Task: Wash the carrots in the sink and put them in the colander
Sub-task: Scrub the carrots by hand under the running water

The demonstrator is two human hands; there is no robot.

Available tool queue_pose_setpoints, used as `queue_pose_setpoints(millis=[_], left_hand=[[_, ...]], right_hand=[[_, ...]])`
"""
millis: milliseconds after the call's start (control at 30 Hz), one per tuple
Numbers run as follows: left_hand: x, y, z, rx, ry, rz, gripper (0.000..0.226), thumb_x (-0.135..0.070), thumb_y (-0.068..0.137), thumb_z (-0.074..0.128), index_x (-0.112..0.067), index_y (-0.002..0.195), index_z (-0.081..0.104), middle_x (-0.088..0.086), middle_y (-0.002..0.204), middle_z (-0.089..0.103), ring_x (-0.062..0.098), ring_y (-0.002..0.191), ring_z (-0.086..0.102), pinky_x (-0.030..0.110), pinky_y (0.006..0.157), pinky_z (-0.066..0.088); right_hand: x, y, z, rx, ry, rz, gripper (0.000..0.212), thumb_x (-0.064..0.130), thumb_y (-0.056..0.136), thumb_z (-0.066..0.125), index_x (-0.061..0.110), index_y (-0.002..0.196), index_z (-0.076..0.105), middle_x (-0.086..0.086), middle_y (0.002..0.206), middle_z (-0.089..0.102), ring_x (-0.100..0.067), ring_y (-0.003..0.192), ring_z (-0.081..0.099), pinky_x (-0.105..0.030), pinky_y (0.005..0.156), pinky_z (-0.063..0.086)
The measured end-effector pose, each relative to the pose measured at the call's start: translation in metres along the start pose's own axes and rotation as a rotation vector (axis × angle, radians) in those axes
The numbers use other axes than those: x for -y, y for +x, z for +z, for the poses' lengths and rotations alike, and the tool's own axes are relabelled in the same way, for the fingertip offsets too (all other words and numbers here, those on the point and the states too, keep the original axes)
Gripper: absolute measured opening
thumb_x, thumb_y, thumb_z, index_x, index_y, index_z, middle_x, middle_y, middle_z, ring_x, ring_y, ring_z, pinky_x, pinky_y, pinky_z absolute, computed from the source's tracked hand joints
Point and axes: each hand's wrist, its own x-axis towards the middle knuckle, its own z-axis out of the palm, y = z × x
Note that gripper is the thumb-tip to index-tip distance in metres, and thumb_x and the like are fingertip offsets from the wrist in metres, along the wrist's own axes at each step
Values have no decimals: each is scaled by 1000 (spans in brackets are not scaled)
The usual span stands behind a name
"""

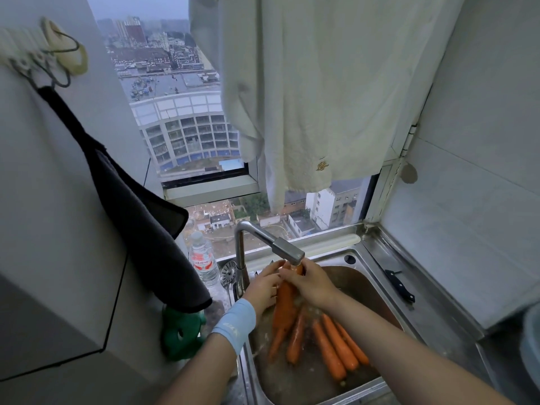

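Both my hands are around one long orange carrot (285, 302) held under the faucet spout (287, 251), with water splashing around it. My left hand (263, 287), with a light blue wristband, holds the carrot from the left. My right hand (309, 283) grips its top end from the right. Several more carrots (336, 343) lie wet in the steel sink (365, 267) below. No colander can be seen.
A black-handled knife (399, 285) lies on the sink's right ledge. A water bottle (203, 261) and a round metal strainer plug (228, 273) stand left of the faucet. A green object (181, 331) sits on the left counter under a hanging dark cloth (140, 211). A pale garment (306, 97) hangs above.
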Motion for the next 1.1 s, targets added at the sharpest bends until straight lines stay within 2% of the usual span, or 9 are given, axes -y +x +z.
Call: queue_pose_setpoints(millis=[133, 267, 367, 500, 600, 800, 900, 1000, 1100], left_hand=[[1, -5, 3, 98, 116, 49, 60, 4, 93, 54, -44, 128, 52, 2, 107, 72, 21, 91, 65, 39, 88, 53], [5, 2, 1, -48, 213, 103, 42, -14, 95, 63, -32, 131, 51, 6, 109, 68, 20, 95, 68, 35, 83, 61], [8, 1, -1, -109, 109, 25, 48, -26, 92, 71, -28, 133, 45, 10, 122, 62, 30, 105, 67, 45, 83, 62], [10, 0, 3, -130, -248, -54, 49, -20, 92, 72, -19, 132, 45, 23, 125, 61, 40, 102, 70, 47, 80, 62], [8, -1, 6, -127, -354, -46, 44, -21, 94, 68, -17, 132, 46, 23, 124, 61, 39, 103, 70, 51, 88, 60], [-7, -8, 5, -199, -58, -63, 22, -31, 97, 64, -25, 115, 54, 19, 112, 63, 38, 84, 73, 42, 69, 64], [-10, -6, 11, -249, -5, -71, 6, -29, 98, 59, -25, 102, 56, 21, 113, 61, 42, 83, 72, 46, 66, 64], [-13, 1, 21, -314, 112, -76, 12, -33, 101, 47, -26, 93, 52, 19, 111, 58, 45, 85, 71, 40, 55, 61], [-11, 9, 30, -239, 284, -49, 20, -38, 102, 37, -28, 99, 54, 24, 112, 61, 46, 87, 69, 32, 46, 52]], right_hand=[[0, 2, 6, 52, -30, 31, 23, 39, 99, 61, 26, 117, 66, 9, 98, 74, -9, 97, 69, -34, 95, 53], [9, -2, 4, 69, -65, -1, 26, 29, 109, 45, 25, 102, 69, 10, 89, 71, -2, 85, 66, -15, 77, 49], [8, 0, 3, 23, -59, 7, 19, 21, 107, 47, 23, 105, 66, -3, 97, 69, -15, 91, 65, -30, 84, 52], [-9, 1, 6, 90, -211, 80, 37, 52, 103, 39, 32, 123, 63, 0, 123, 67, -19, 118, 60, -43, 108, 44], [-14, -2, 6, 177, -263, 112, 52, 64, 103, 24, 37, 133, 58, 5, 130, 66, -17, 122, 59, -43, 111, 41], [-12, -2, 1, 78, -527, 0, 54, 53, 108, 16, 32, 128, 62, 0, 127, 68, -22, 121, 61, -41, 106, 43], [-12, 1, -4, 38, -626, -17, 53, 48, 108, 15, 29, 109, 65, -1, 113, 71, -23, 108, 64, -41, 100, 47], [-12, -1, -7, -6, -741, -54, 54, 47, 108, 14, 27, 98, 63, -3, 105, 71, -24, 100, 65, -42, 94, 50], [-18, 0, -16, -57, -757, -54, 48, 41, 109, 19, 23, 103, 63, -4, 108, 72, -25, 104, 66, -39, 93, 49]])
